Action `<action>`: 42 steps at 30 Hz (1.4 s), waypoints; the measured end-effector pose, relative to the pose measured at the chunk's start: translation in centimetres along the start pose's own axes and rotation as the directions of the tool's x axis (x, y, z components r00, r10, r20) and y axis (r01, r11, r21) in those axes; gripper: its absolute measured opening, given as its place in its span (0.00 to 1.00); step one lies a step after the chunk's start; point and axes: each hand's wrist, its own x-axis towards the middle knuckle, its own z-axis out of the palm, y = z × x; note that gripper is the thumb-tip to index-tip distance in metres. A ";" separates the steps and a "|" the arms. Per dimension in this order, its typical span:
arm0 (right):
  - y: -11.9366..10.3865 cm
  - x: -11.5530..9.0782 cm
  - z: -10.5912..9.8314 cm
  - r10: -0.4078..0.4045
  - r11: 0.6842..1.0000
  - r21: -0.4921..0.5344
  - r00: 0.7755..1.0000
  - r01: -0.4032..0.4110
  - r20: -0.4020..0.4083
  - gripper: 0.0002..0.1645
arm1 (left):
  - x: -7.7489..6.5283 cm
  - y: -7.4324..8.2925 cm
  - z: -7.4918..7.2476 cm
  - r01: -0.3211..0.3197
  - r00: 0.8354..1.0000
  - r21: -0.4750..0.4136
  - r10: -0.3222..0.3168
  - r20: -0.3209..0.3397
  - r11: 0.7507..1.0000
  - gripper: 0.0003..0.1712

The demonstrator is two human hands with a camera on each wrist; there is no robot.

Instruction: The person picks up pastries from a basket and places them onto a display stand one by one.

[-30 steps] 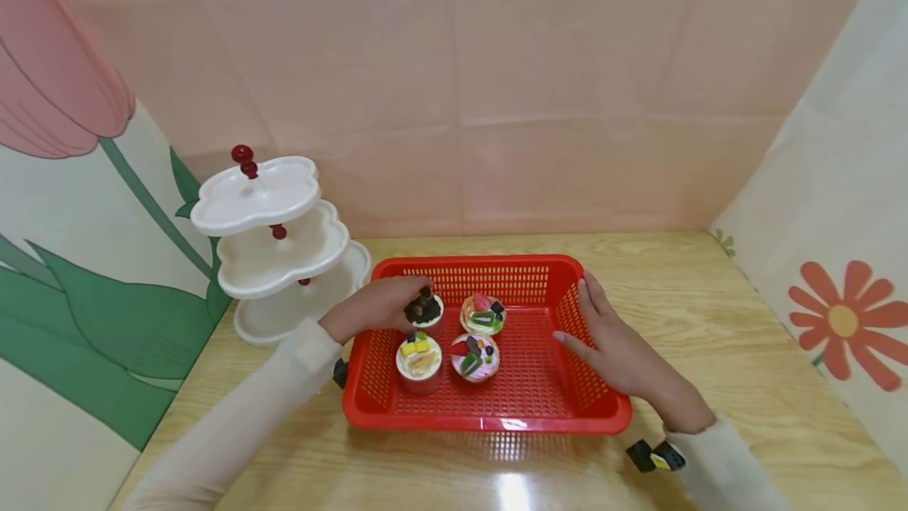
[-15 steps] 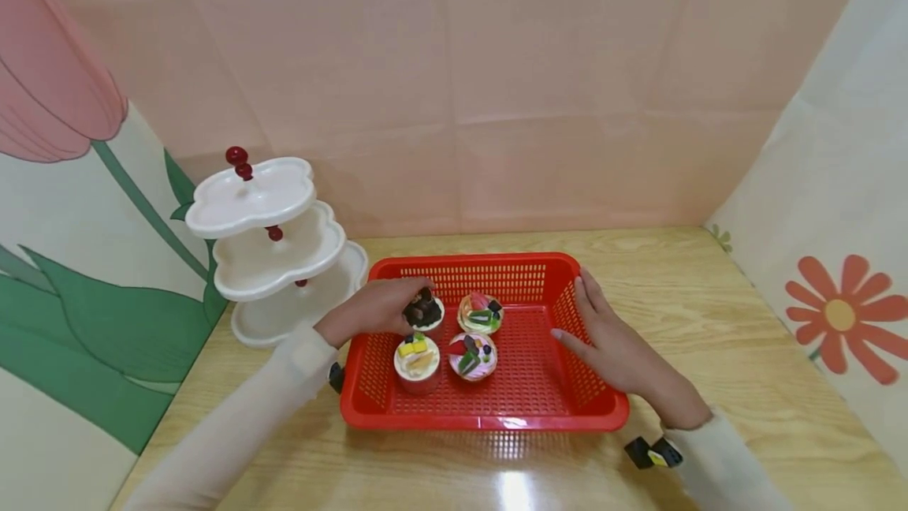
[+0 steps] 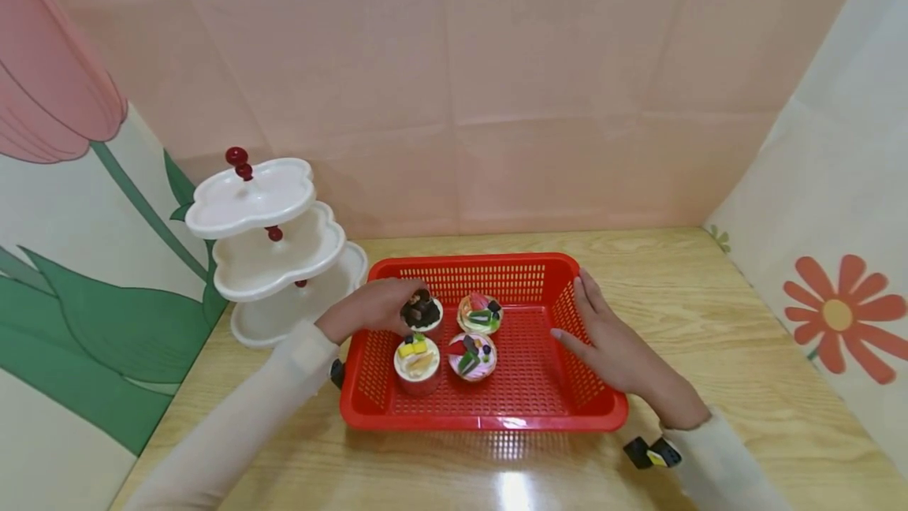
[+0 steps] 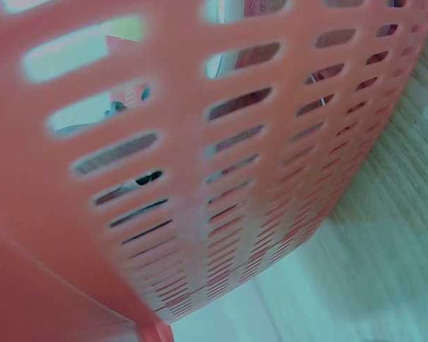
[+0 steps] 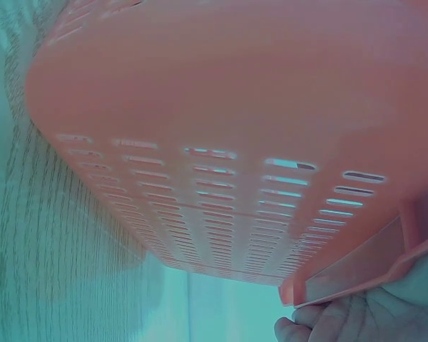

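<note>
A red plastic basket (image 3: 525,353) with slotted walls stands on the table with several cupcakes in it. My left hand (image 3: 376,307) reaches over its left rim and holds a cupcake with dark chocolate topping (image 3: 422,311), fingers behind and thumb in front. Close by are a cream cupcake with yellow cubes (image 3: 417,359), a pink-frosted cupcake (image 3: 472,358) and a cupcake with strawberry and green slices (image 3: 479,314). My right hand (image 3: 613,345) rests on the right rim, fingers straight along the outside, thumb stretched inward. In the right wrist view, part of the right hand (image 5: 371,317) lies against the rim.
A white three-tier stand (image 3: 277,251) with red knobs stands left of the basket. The wooden table (image 3: 709,322) meets a pink backdrop (image 3: 454,101) at the back. Side panels carry a printed tulip and a red flower (image 3: 837,314). Both wrist views mostly show slotted basket walls (image 4: 192,178).
The head view has shifted slightly. Both hands, the basket and the cupcakes stay nearly in place, with the left hand still at the chocolate cupcake.
</note>
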 end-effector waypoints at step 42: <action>0.1 -0.1 0.1 0.017 1.000 0.025 1.000 -0.017 -0.003 0.55 | -0.9 -1.5 0.0 -0.131 0.969 -0.274 0.065 -0.236 0.953 0.44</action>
